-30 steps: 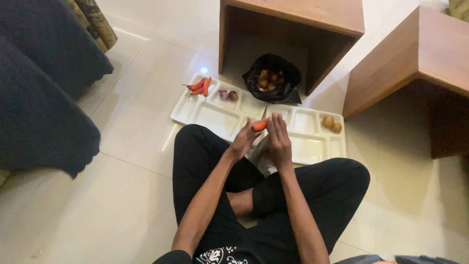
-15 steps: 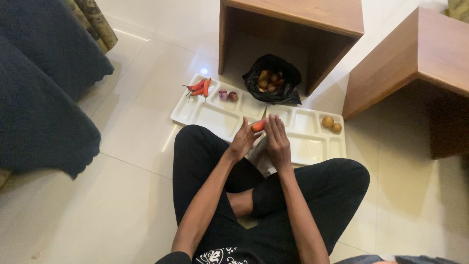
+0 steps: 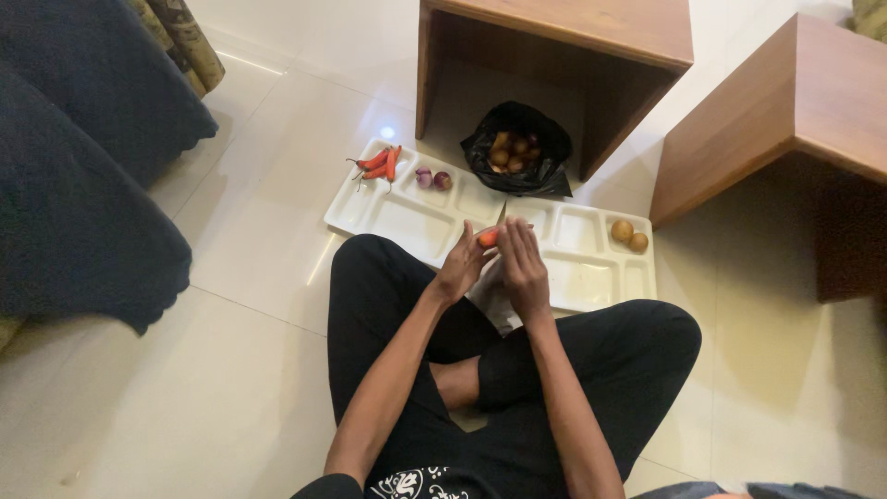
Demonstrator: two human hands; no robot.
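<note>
While trays wait, both hands grip carrot.

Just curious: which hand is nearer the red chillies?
Left. The left hand is below and right of the chillies, across the tray; the right hand sits farther right.

Open black plastic bag of round brown produce, under wooden table

Pale glossy floor tiles — two wooden tables, dark blue fabric left.
</note>
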